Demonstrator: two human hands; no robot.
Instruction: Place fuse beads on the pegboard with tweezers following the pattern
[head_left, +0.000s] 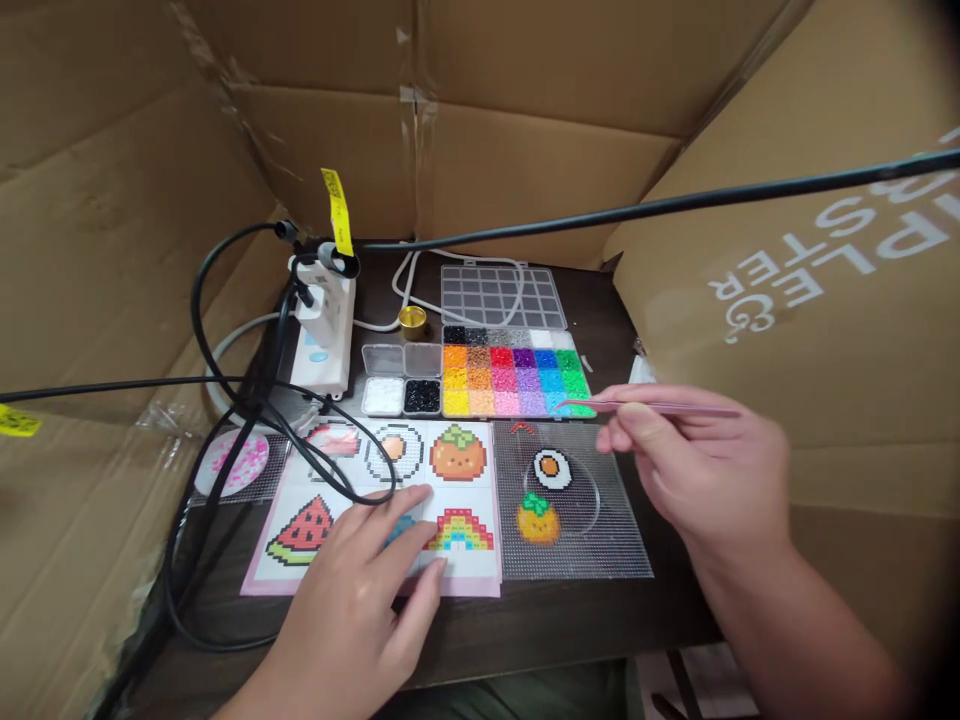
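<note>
Pink tweezers [652, 407] are pinched in my right hand [697, 460], their tip over the blue beads at the lower right of the bead box [517, 380]. My left hand [360, 590] lies with its fingers spread on the pattern sheet [262, 570], which shows a watermelon, a rainbow, an egg and a persimmon. Right of the sheet is a clear pegboard [615, 550] bearing a bead egg [553, 468], an orange bead persimmon [538, 518] and a few red beads [523, 429] near its top edge.
Small boxes of white beads [383, 396] and black beads [421, 396] stand left of the bead box. Behind them is a gold tin [412, 321]. Black cables [202, 350] loop from a power strip [322, 350] over the sheet. Cardboard walls [525, 180] surround the table.
</note>
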